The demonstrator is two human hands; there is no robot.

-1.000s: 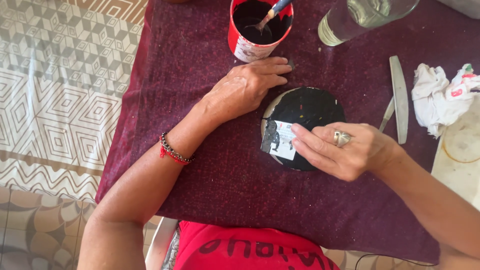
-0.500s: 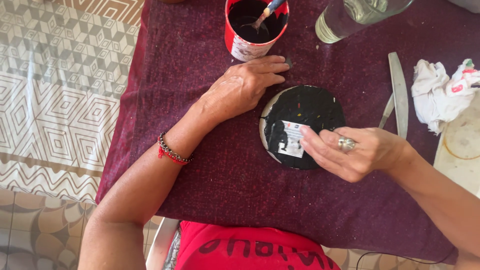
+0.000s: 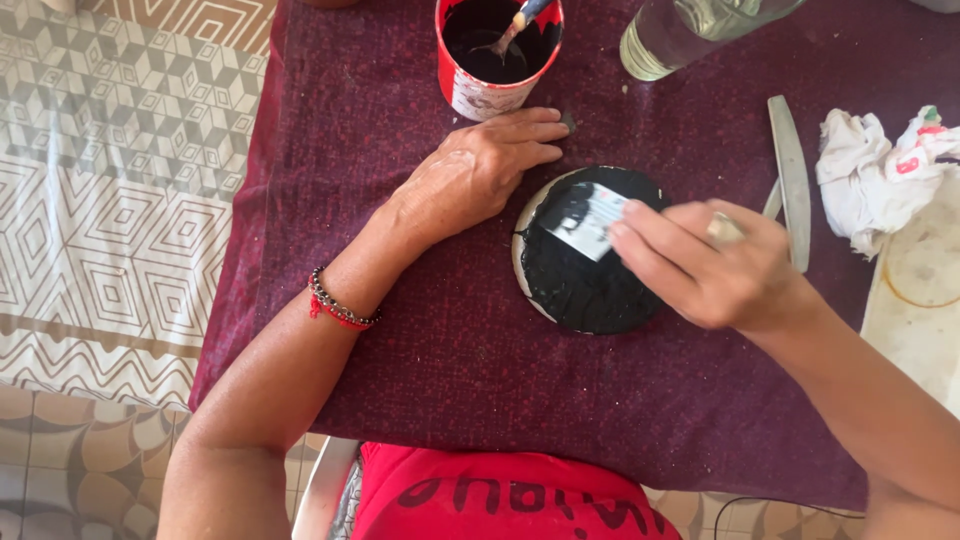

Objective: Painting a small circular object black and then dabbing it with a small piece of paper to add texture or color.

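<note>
Right now the round disc [image 3: 590,285] sits on the maroon cloth of the table [image 3: 450,350], just in front of the person. It is coated almost all over in wet-looking black paste, with a pale rim showing bare along its left edge. The right hand [image 3: 715,265], a ring on one finger, has its fingers [image 3: 640,235] pinched together on a small white card [image 3: 590,218], smeared with black, which is pressed onto the upper part of the disc. The hand is blurred. The left hand [image 3: 480,170] lies flat on the cloth, fingers together and stretched out, holding nothing, its side just beside the disc's upper-left rim; whether it touches is hard to tell. A red and dark bead bracelet [image 3: 338,305] circles that wrist.

Behind the hands stands a red tin [image 3: 490,85] of black paste with a tool handle in it, and a clear glass vessel [image 3: 680,35] to its right.

Compared with half a second ago, the card has gone from the disc's middle up to its top edge, and the right hand has moved with it. The left hand has stayed put.
</note>
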